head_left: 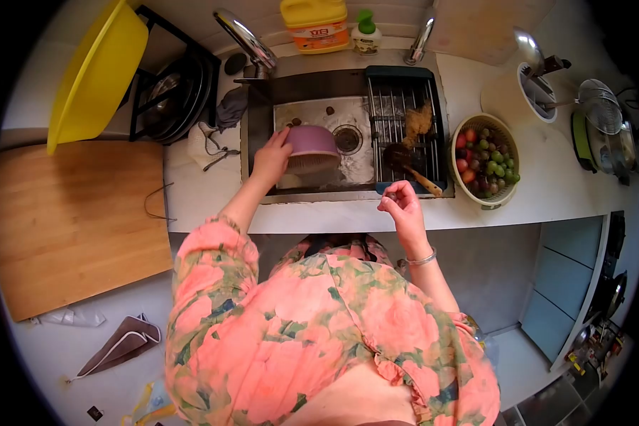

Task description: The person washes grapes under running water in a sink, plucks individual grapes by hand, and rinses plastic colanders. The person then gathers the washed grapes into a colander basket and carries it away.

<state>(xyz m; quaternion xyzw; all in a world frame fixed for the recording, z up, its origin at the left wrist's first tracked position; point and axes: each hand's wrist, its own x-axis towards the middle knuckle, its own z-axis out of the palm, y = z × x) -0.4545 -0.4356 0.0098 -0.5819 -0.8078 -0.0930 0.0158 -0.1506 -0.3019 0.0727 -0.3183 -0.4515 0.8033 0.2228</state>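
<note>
My left hand (272, 156) grips the rim of a pink-purple basin (312, 144), which is tipped on its side inside the steel sink (263, 117). Small dark round things (330, 111) lie on the wet sink floor near the drain (347, 139). My right hand (405, 213) is raised at the sink's front edge, its fingers pinched around a small dark round thing (391, 196) that looks like a grape. Just right of that hand stands a cream colander (457, 170) with red, green and dark fruit (486, 160) in it.
A drying rack (387, 99) spans the sink's right side, holding a brush with a wooden handle (424, 183). Two faucets (245, 39) rise behind, beside a yellow jug (316, 28) and a pump bottle (366, 35). A wooden board (78, 220) lies left, below a yellow basin (96, 74).
</note>
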